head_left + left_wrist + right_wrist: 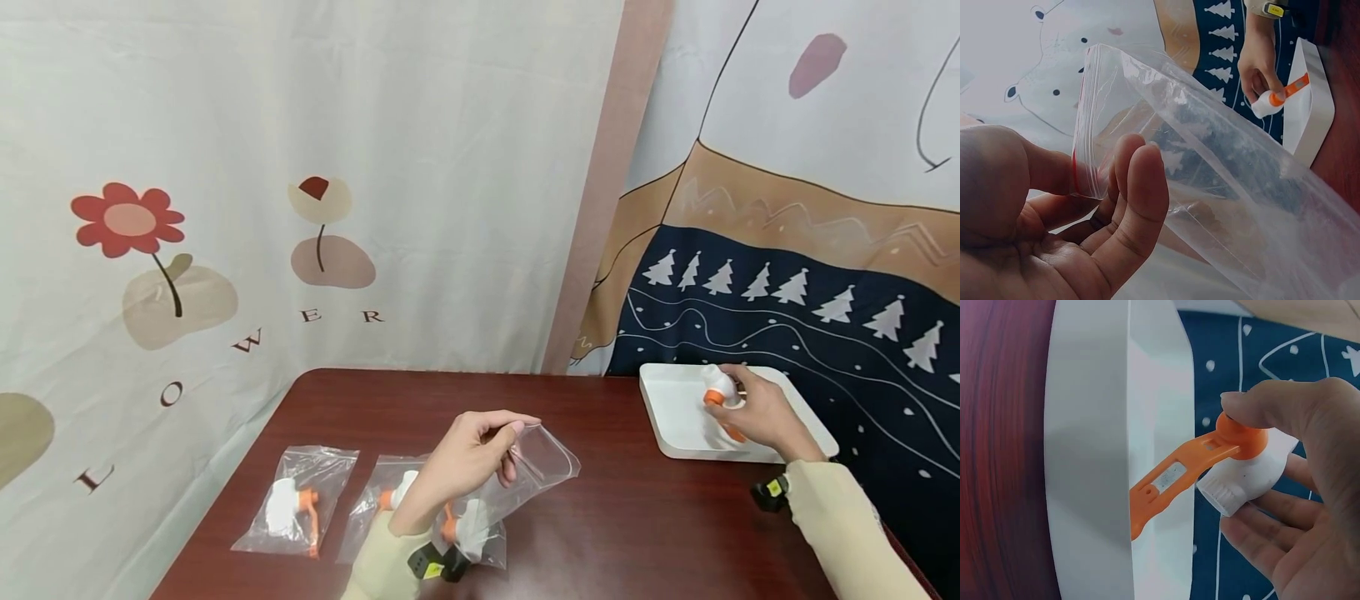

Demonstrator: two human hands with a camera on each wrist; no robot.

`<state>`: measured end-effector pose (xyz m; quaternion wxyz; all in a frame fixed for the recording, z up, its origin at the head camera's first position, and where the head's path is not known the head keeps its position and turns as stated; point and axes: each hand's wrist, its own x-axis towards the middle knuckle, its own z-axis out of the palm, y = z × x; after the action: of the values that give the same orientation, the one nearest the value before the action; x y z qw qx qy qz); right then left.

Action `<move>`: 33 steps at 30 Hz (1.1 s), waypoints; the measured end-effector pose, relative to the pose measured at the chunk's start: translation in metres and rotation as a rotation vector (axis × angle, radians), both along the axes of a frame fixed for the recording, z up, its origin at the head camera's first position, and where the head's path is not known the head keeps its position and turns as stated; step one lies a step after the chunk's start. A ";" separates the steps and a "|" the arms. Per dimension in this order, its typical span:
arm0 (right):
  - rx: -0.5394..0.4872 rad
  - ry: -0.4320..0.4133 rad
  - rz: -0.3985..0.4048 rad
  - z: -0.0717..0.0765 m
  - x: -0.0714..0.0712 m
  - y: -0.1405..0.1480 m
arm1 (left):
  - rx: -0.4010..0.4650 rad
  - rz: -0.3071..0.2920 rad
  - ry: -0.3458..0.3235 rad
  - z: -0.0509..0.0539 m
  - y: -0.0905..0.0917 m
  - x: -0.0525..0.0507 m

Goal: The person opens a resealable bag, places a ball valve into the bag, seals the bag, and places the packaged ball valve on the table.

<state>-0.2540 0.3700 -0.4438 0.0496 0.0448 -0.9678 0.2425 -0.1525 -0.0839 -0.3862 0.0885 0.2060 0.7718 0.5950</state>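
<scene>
My left hand [467, 458] pinches the zip edge of a clear zip-lock bag [547, 467] between thumb and fingers above the table. In the left wrist view the bag's red-lined zip strip [1089, 119] is at the thumb, and the bag spreads away to the lower right. Over the white tray at the right, my right hand [767, 411] holds a white plastic valve [1247, 478] with an orange lever handle [1191, 461]. The thumb lies on the handle's round orange cap, with fingers under the white body. The tray's wall hides the lever's far end in the right wrist view.
The white tray [670, 417] stands at the table's back right corner. Three bagged valves lie on the left and middle of the brown table [600, 533]: one bag [330, 475] far left, another bag [365, 508] partly behind my left forearm, and a third [491, 546]. Printed curtains hang behind.
</scene>
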 end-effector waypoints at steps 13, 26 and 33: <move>-0.151 0.102 -0.016 0.002 0.013 -0.032 | -0.008 -0.002 0.004 0.000 0.002 -0.001; -0.288 0.209 0.014 0.015 0.030 -0.067 | -0.013 -0.006 0.004 0.001 0.000 0.001; -0.335 0.220 0.042 0.027 0.040 -0.086 | -0.001 -0.012 0.000 0.000 0.001 0.000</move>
<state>-0.2142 0.2837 -0.4168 0.1565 0.0824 -0.9015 0.3950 -0.1523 -0.0831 -0.3864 0.0918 0.2105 0.7708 0.5942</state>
